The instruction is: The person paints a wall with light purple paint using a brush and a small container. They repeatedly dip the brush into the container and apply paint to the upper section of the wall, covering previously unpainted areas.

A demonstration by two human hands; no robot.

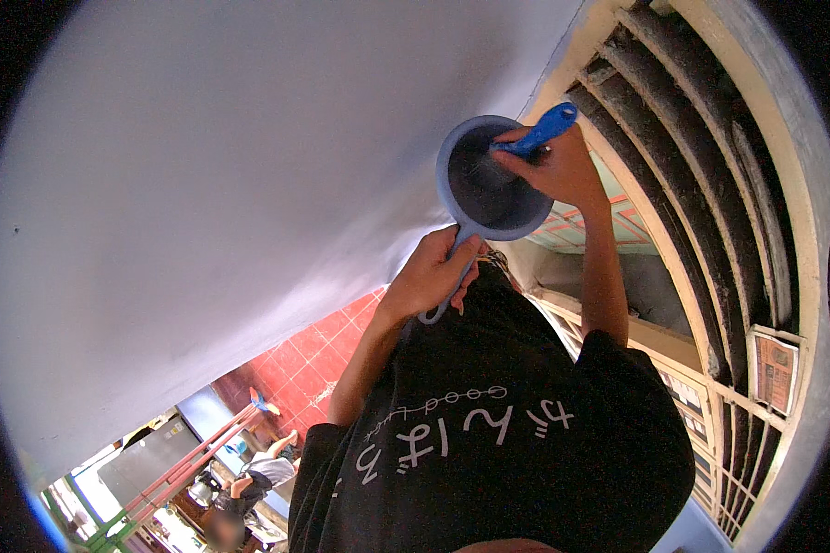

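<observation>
My left hand [432,273] is closed around the handle of a grey-blue plastic water dipper [444,169]. The bowl's opening faces me, and its inside looks dark. In my right hand [560,169], over the bowl's right side, is a utensil with a blue plastic handle [550,128]. The handle's holed end points up and to the right, while its other end reaches into the bowl. I cannot tell what kind of head it has, as my fingers and the dark bowl hide it.
A smooth pale wall [200,173] fills the left side. To the right are dark slatted openings in a cream frame [688,290], with a framed paper [775,370]. Red floor tiles [318,352] lie below left, where another person [266,470] is near a silver pot [200,491].
</observation>
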